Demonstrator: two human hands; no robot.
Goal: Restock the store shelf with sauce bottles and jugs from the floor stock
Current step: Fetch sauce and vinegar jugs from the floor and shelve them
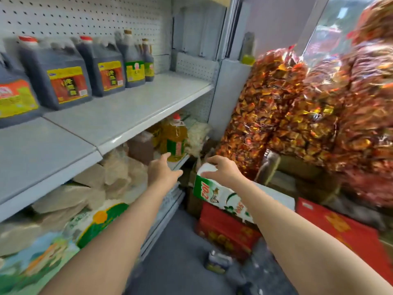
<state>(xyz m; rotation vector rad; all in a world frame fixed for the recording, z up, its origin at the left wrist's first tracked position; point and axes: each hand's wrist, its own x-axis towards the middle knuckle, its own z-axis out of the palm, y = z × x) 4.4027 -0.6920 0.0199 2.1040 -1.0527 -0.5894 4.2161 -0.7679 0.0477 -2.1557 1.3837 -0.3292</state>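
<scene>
White-and-green carton (221, 194) under the right hand (221, 169), floor stock being reached.
Head view: right fingers curl over the carton's top; left hand (163, 169) open, empty, near the yellow oil jug (174, 139). Dark sauce jugs (61, 75) sit on the grey shelf (127, 111); next likely needs a firm lift.

Bright, even, cool indoor light, shadows soft under the pale grey metal shelf (119, 116). Heavy motion blur everywhere, worst on the shiny red-gold wrapped sweets in clear bags (314, 116), flecked with glare. Wide-angle bending of straight lines toward the edges.
</scene>
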